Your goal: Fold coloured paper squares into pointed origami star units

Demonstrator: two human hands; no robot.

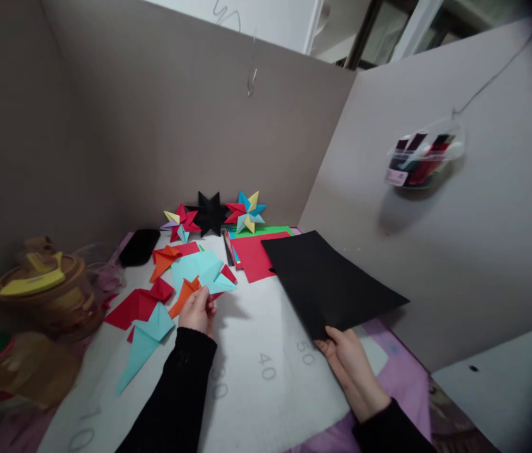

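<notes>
My right hand (344,352) is closed on the near corner of a large black sheet of paper (329,277), thumb on top; the sheet is raised above the mat. My left hand (198,311) pinches at a light blue folded paper piece (216,277), its tip pointing right, over the other pieces. An orange folded piece (184,294) lies right beside these fingers. Further left are a red folded piece (140,305) and another light blue folded piece (145,343). A second orange piece (165,258) lies farther back.
Three folded stars, one multicoloured (181,220), one black (209,214), one blue-red-yellow (247,212), lean at the back wall. Red sheets (256,255) lie stacked behind the black sheet. A phone (140,247) and a brown pot (48,289) are left. A plastic pouch (424,157) hangs right.
</notes>
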